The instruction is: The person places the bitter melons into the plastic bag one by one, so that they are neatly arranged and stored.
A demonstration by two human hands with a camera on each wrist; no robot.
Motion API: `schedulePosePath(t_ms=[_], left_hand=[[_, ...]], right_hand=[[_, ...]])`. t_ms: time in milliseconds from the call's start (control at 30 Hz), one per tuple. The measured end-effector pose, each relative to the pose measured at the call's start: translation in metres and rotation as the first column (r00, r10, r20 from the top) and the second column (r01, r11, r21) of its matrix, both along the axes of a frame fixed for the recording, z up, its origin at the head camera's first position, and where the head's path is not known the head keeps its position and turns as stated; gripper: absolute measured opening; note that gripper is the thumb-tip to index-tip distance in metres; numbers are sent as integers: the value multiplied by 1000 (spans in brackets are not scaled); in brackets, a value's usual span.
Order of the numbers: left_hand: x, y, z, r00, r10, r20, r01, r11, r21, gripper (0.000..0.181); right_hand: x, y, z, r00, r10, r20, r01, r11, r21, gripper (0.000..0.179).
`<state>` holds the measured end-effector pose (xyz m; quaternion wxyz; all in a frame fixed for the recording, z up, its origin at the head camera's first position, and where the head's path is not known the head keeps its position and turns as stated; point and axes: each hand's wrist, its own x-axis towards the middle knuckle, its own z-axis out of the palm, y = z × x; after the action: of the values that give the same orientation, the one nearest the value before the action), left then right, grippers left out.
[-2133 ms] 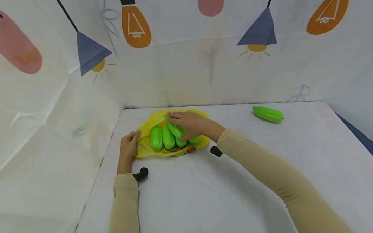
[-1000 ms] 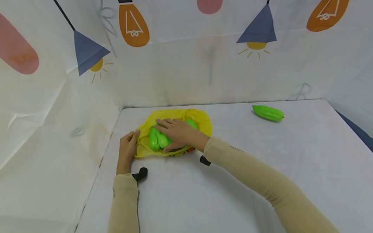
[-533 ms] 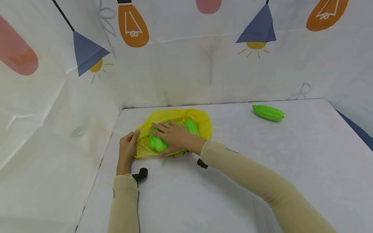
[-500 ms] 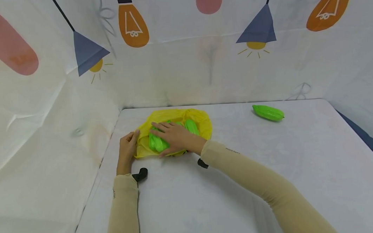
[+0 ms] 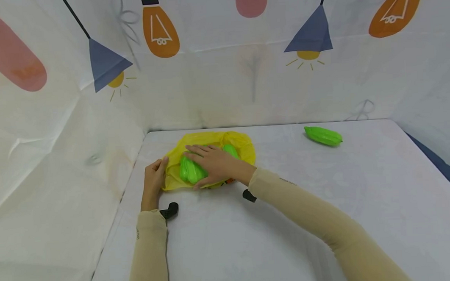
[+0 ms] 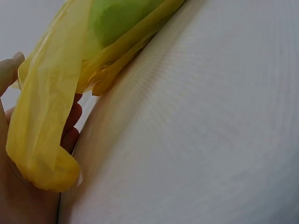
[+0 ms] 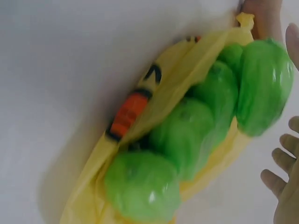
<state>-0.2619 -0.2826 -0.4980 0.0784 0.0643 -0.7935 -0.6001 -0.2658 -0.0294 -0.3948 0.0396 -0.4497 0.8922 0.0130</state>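
Observation:
At the table's back left lies a yellow plastic bag (image 5: 244, 148), its mouth toward me, with several shiny green ridged gourds (image 5: 190, 170) bunched inside. My left hand (image 5: 154, 178) pinches the bag's left edge between thumb and fingers; in the left wrist view a fold of yellow film (image 6: 46, 102) hangs over the palm. Above the gourds spreads my right hand (image 5: 216, 162), fingers straight, hiding the middle ones in the head view. The right wrist view shows its fingers (image 7: 273, 182) apart from the nearest gourd (image 7: 264, 88), holding nothing.
One more green gourd (image 5: 324, 136) lies at the back right of the white table (image 5: 289, 205). A white printed sheet (image 5: 222, 85) hangs behind the table, and another stretch runs along the left side. Black wrist cameras (image 5: 169, 210) stick out inward from both sleeves.
My right hand has let go of a gourd held over the bag, moved left and down onto the gourds, then slightly back right. The left hand keeps its grip on the bag.

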Motion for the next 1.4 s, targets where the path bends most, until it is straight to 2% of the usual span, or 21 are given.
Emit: schedulePosePath(t_ms=[133, 333, 567, 833, 1133, 1267, 1400], left_hand=[[0, 0, -3, 1000, -5, -16, 5, 1000, -16, 55], [2, -2, 0, 999, 9, 39, -8, 1000, -17, 52], [2, -3, 2, 999, -5, 41, 6, 1000, -28, 55], [2, 0, 0, 1000, 16, 14, -15, 999, -42, 58], [2, 0, -1, 1000, 17, 11, -17, 999, -51, 57], [1, 0, -2, 1000, 15, 7, -15, 999, -46, 57], [1, 0, -1, 1000, 16, 13, -16, 999, -49, 57]], right_hand=[[-7, 30, 10, 999, -39, 22, 39, 999, -21, 104], [-29, 103, 16, 984, -174, -28, 174, 985, 12, 105], [-40, 189, 21, 940, -341, -29, 341, 940, 12, 107], [-44, 260, 27, 874, -485, 33, 484, 875, 26, 106], [-41, 324, 8, 793, -602, 100, 603, 798, 24, 98], [-39, 344, -2, 781, -616, 107, 618, 786, 14, 86], [-39, 357, -14, 778, -612, 143, 615, 788, 24, 77]])
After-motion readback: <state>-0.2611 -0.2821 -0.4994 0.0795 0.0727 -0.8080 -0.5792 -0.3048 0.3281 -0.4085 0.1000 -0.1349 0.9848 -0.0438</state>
